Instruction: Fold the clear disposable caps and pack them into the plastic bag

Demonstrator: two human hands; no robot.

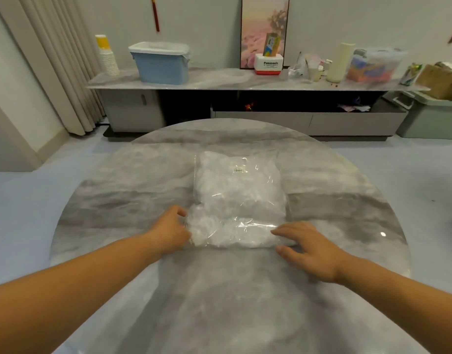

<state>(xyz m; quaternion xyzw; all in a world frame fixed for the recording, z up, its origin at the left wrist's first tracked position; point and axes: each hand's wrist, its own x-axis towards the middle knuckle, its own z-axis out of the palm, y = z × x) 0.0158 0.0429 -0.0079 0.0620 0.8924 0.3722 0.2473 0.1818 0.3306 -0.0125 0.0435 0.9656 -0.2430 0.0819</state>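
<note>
A round grey marble table (219,297) stands on a pale floor. Behind it, a long sideboard (232,81) carries a blue bin (161,69) and stacked paper cups (108,60). The plastic bag (247,162), stuffed with caps (235,195), lies mid-table. The left hand (168,232) pinches the bag's near left edge, while the right hand (309,249) rests flat-fingered on its near right corner.

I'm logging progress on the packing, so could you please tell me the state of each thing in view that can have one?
plastic bag: lying flat on the table, stuffed full.
caps: packed inside the bag.
left hand: gripping the bag's near left edge.
right hand: fingers straight, pressing the bag's near right corner.
blue bin: open-topped, lined with a white liner.
paper cups: stacked upright.
</note>
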